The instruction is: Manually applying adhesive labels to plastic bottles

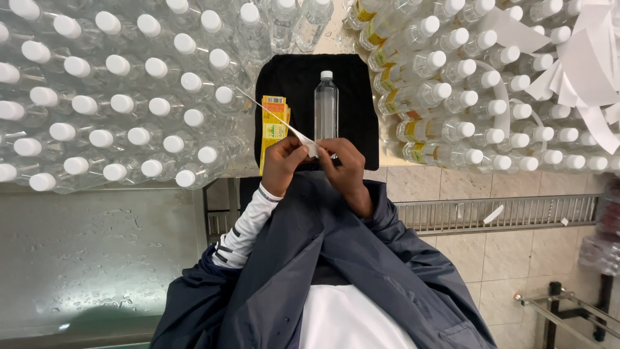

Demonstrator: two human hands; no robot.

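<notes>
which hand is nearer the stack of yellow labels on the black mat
Left. The left hand sits right beside the stack of yellow labels, at its lower end. The right hand is farther off, below the clear bottle.

— Colours on the black mat?
— A clear bottle with a white cap; yellow-and-orange labels at the mat's left edge.
— The sleeve?
— White, black-striped, under a navy jacket.
</notes>
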